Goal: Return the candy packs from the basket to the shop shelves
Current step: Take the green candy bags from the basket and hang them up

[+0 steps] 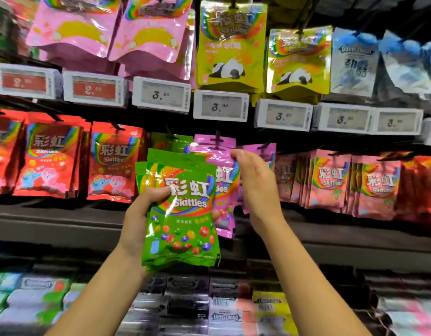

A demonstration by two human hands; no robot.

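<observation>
Shelves (161, 221) of hanging candy bags fill our view, price tags (220, 105) between the rows. Our left hand (141, 214) grips a stack of green packs (183, 214), thumb across the front, held up before the pegs. Just right of them, our right hand (255, 187) touches the purple packs (224, 170) with relaxed fingers.

I hold a small stack of green Skittles packs (183, 214) upright, faces toward me, in my left grip (141, 219), thumb across the front pack's logo. At two o'clock from them, purple packs (221, 180) hang on a shelf peg, partly behind the green ones, my right grip (255, 187) beside them.
</observation>
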